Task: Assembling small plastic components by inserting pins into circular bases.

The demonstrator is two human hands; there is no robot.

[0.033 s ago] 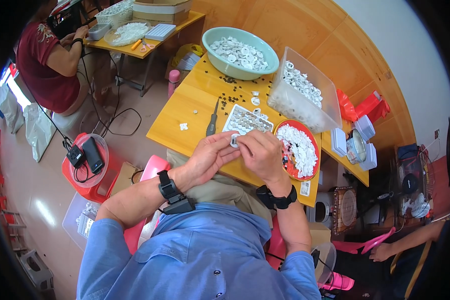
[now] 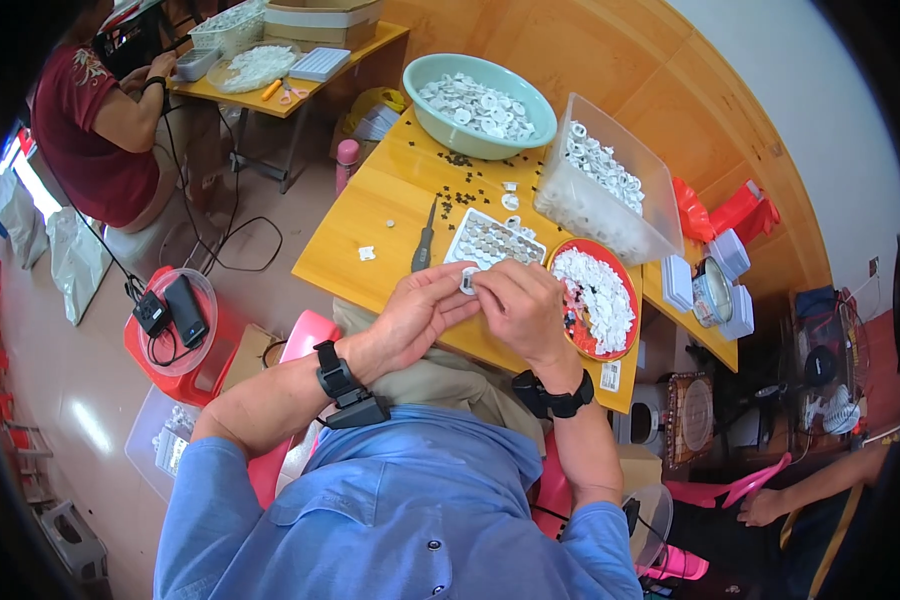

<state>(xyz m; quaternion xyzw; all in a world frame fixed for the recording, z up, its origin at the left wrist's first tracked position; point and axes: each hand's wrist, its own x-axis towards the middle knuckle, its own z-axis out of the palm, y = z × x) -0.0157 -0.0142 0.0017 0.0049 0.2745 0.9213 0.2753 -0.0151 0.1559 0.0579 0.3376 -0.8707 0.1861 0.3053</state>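
Note:
Over the near edge of the yellow table, my left hand [image 2: 422,318] pinches a small white plastic part [image 2: 468,281] with a dark spot in it between thumb and fingers. My right hand [image 2: 526,308] is closed with its fingertips pressed together at the part's right side; whatever they hold is hidden. Just beyond my hands lies a white tray [image 2: 482,238] filled with rows of small round silvery pieces. A dark-handled screwdriver [image 2: 424,247] rests left of the tray. To the right, a red round tray [image 2: 632,300] carries a heap of small white pieces.
A green basin [image 2: 420,72] and a clear plastic bin [image 2: 610,222], both with white parts, stand at the table's back. Small black pieces [image 2: 460,197] lie scattered before the basin. Another person [image 2: 100,140] works at a table on the far left; a co-worker's hand [image 2: 762,506] shows lower right.

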